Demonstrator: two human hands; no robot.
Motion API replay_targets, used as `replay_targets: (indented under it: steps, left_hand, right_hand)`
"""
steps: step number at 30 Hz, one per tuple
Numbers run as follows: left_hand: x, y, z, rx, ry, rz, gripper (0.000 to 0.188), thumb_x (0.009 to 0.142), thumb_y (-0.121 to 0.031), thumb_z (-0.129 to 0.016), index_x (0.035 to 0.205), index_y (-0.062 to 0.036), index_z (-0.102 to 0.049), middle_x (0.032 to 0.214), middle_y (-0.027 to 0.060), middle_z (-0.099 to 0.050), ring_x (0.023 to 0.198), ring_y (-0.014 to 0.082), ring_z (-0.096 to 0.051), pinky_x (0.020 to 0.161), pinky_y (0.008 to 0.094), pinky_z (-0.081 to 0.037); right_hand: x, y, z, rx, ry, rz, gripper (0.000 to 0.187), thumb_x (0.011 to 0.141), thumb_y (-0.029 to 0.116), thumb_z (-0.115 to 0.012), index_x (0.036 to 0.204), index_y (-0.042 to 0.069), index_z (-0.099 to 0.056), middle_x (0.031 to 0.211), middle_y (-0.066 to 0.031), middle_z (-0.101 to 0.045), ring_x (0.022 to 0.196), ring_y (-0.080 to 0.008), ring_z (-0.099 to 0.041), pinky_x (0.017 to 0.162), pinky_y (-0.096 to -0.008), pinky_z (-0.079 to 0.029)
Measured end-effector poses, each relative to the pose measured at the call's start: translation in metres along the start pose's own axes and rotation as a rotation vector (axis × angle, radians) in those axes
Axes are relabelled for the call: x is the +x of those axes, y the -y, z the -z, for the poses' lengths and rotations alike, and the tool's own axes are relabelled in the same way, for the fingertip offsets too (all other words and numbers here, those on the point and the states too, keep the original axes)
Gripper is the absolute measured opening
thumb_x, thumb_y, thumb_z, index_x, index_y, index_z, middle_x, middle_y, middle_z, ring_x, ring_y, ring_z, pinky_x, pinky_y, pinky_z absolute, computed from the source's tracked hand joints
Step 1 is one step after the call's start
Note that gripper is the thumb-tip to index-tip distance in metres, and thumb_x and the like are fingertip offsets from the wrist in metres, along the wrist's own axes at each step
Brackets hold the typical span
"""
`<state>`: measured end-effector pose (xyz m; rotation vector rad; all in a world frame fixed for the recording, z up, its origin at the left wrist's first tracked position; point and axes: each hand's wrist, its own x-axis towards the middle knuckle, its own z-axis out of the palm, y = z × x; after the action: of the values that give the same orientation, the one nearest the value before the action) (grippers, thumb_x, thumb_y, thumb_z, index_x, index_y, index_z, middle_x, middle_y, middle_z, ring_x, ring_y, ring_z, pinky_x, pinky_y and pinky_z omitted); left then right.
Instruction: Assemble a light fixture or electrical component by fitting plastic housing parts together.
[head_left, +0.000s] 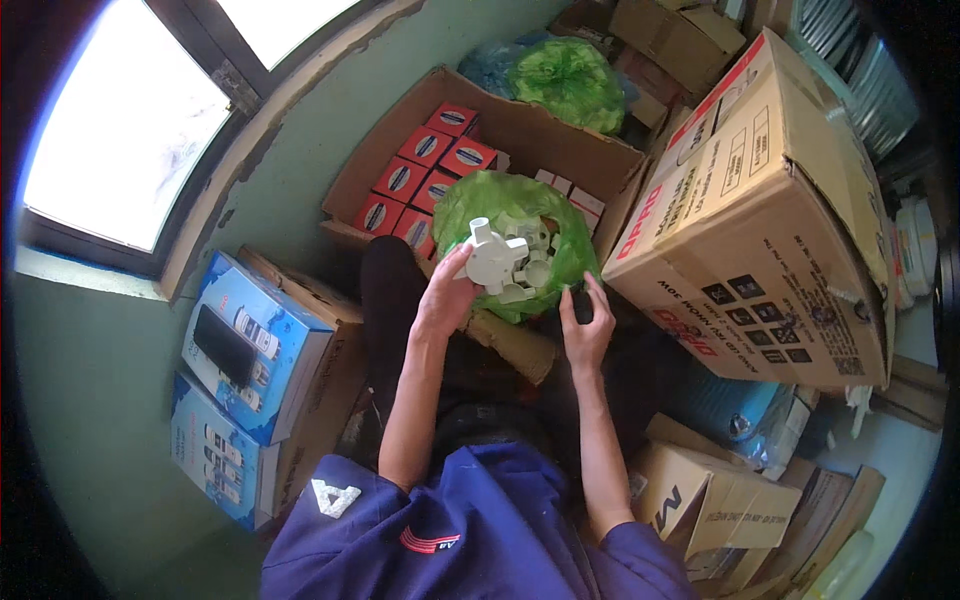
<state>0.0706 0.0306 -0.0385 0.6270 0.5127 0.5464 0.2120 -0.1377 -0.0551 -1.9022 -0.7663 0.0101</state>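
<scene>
In my left hand (449,292) is a white round plastic junction box (490,260) with short pipe sockets sticking out of it. My fingers and thumb close on its left side. The box is raised over a green plastic bag (462,203), whose mouth gapes wide. Several more white plastic fittings (537,270) lie inside the bag. At the bag's near right edge is my right hand (588,325), thumb and fingers apart, fingertips against the plastic. Whether any of the bag is pinched there is hard to see.
Behind the bag stands an open cardboard carton (560,135) with several red-and-white small boxes (402,180). A large carton (740,230) rises close on the right. Blue boxes (285,345) with a phone (225,345) on top are stacked at left. Another green bag (568,82) lies beyond.
</scene>
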Motion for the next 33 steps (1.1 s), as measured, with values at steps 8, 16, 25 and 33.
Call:
replay_targets:
  steps: [8, 16, 25, 33]
  left_hand:
    - [-0.036, -0.018, -0.060, -0.341, 0.325, 0.108, 0.049, 0.091, -0.031, -0.054, 0.133, -0.0076, -0.047, 0.127, 0.0101, -0.054, 0.117, 0.0219, -0.052, 0.102, 0.0376, -0.039]
    - [-0.049, -0.026, -0.070, -0.282, 0.100, -0.031, 0.042, 0.096, -0.041, -0.047, 0.119, -0.0065, -0.056, 0.106, 0.0080, -0.064, 0.096, 0.0167, -0.063, 0.088, 0.0331, -0.051]
    - [-0.057, -0.024, -0.062, -0.238, 0.093, 0.060, 0.040, 0.096, -0.041, -0.049, 0.116, -0.0082, -0.059, 0.104, 0.0052, -0.064, 0.094, 0.0151, -0.062, 0.083, 0.0307, -0.052]
    - [-0.066, -0.020, -0.074, -0.095, -0.022, 0.062, 0.037, 0.096, -0.035, -0.046, 0.116, -0.0067, -0.058, 0.106, 0.0060, -0.064, 0.094, 0.0150, -0.063, 0.082, 0.0301, -0.051]
  right_hand:
    - [0.032, 0.124, -0.014, 0.191, -0.142, 0.374, 0.032, 0.077, 0.016, -0.072, 0.106, 0.006, -0.063, 0.117, -0.0139, -0.059, 0.107, -0.0309, -0.055, 0.093, -0.0423, -0.043]
    - [0.007, 0.129, -0.009, 0.012, 0.123, 0.622, 0.046, 0.068, 0.026, -0.078, 0.110, 0.014, -0.063, 0.119, -0.0142, -0.055, 0.110, -0.0383, -0.050, 0.094, -0.0477, -0.043]
    - [0.011, 0.151, -0.011, 0.007, 0.013, 0.566, 0.038, 0.063, 0.018, -0.076, 0.098, 0.010, -0.064, 0.106, -0.0134, -0.058, 0.096, -0.0341, -0.055, 0.085, -0.0440, -0.045]
    - [0.018, 0.135, 0.003, -0.002, -0.027, 0.438, 0.035, 0.062, 0.015, -0.075, 0.093, 0.008, -0.061, 0.101, -0.0137, -0.059, 0.094, -0.0344, -0.056, 0.082, -0.0431, -0.047]
